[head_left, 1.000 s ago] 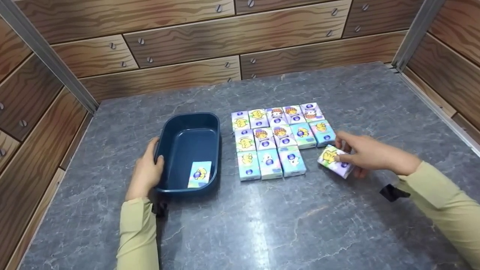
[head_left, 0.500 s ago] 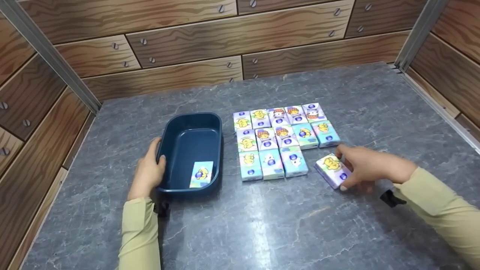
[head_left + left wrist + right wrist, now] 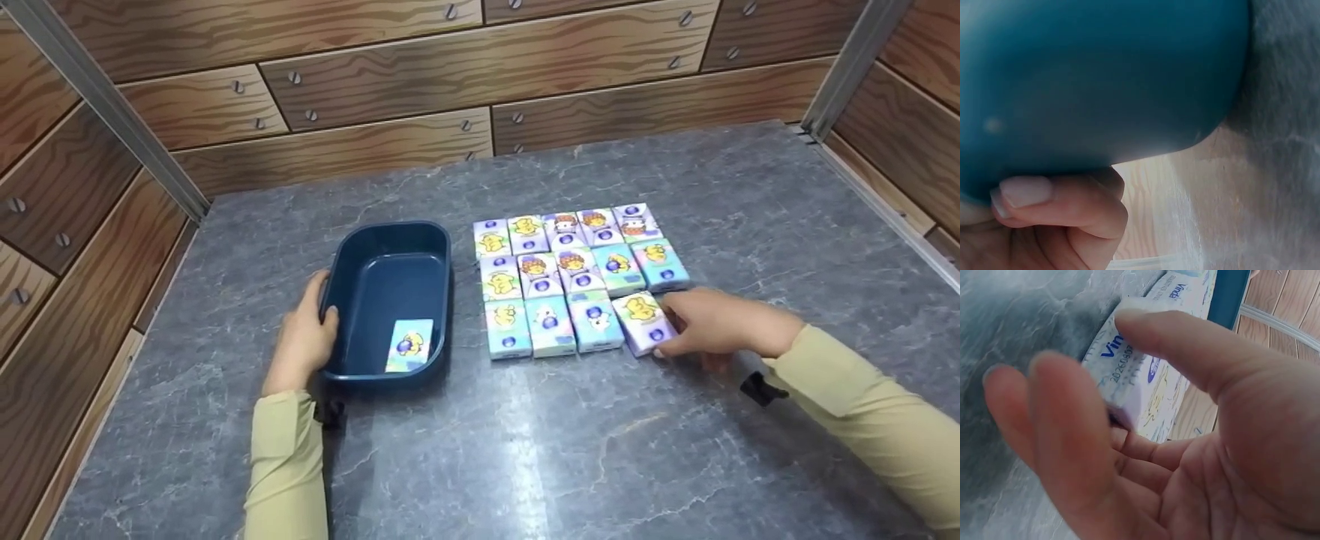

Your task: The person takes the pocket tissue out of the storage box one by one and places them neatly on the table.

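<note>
My left hand [image 3: 302,341] grips the left side of a dark blue plastic basin [image 3: 386,281], its thumb over the rim. In the left wrist view, curled fingers [image 3: 1067,205] lie against the basin's outer wall. One small tissue pack [image 3: 409,346] lies flat in the basin's near right corner. My right hand [image 3: 724,324] pinches a purple-and-white tissue pack [image 3: 643,319] with a yellow cartoon figure. This pack sits slightly turned at the right end of the front row. Its end, printed "Vinda", shows beside the thumb [image 3: 1174,340] in the right wrist view.
Several tissue packs [image 3: 559,285] lie side by side in three rows right of the basin. The grey marbled table [image 3: 465,450] is bounded by wood-patterned walls [image 3: 390,82] at the back and both sides.
My right hand has straightened the tissue pack somewhat and moved it left against the front row. The left hand keeps its grip on the basin. The head view has shifted slightly.
</note>
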Demonstrator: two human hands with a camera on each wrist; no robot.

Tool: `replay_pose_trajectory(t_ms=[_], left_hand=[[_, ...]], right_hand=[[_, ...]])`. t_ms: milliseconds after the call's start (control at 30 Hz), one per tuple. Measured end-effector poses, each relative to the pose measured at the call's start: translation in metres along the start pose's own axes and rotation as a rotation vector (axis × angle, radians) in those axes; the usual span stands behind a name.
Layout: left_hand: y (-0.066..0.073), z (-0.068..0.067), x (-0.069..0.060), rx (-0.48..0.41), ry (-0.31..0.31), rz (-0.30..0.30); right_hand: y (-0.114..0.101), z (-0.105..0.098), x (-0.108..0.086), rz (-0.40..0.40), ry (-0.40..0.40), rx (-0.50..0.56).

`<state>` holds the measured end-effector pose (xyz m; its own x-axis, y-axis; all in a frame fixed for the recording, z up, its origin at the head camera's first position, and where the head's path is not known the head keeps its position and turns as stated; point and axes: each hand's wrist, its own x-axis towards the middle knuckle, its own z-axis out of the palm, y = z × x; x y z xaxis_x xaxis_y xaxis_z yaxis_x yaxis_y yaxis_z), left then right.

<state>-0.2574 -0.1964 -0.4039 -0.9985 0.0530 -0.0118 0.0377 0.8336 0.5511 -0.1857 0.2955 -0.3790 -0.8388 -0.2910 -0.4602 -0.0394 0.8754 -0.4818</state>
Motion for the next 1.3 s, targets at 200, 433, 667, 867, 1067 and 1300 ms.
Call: replay_pose_trajectory(t_ms=[200,433,667,867,1067,1300], left_hand=[[0.001,0.000,0.000,-0.002,0.007,0.007],[0.000,0.000,-0.001,-0.009,0.004,0.007],[0.001,0.000,0.000,-0.020,-0.010,-0.009],[0.001,-0.001,0.000,-0.026,-0.021,-0.022],[0.000,0.002,0.000,-0.014,0.000,-0.015],[0.001,0.004,0.002,-0.015,0.015,-0.008]], right_hand=[[-0.006,0.000,0.005,0.005,-0.012,0.004],[-0.006,0.001,0.009,-0.012,0.020,0.000],[-0.010,-0.004,0.007,0.002,0.021,-0.037],[-0.025,-0.015,0.007,0.036,0.032,-0.156],[-0.056,-0.028,0.013,-0.035,0.132,-0.295],[-0.107,-0.041,0.034,-0.149,0.210,-0.348]])
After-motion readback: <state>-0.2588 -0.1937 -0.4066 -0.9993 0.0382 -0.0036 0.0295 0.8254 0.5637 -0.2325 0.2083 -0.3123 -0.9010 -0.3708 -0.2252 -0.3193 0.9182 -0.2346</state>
